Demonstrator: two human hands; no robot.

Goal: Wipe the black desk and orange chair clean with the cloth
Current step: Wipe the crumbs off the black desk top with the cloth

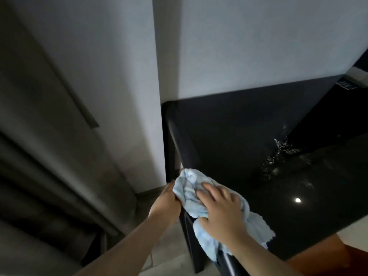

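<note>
**Both hands on the cloth at the desk's left edge**

Gripping the cloth from the left, my left hand curls round its bunched edge, off the side of the desk. My right hand lies spread on top, fingers fairly straight, pressing the cloth down where it drapes over the near left edge. Water drops glint on the desk farther right. An orange chair shows at the near right corner, beside the desk.

Both forearms are bare to the edge of view, no sleeves showing. The left hand and right hand wear no gloves, rings or watch.
</note>
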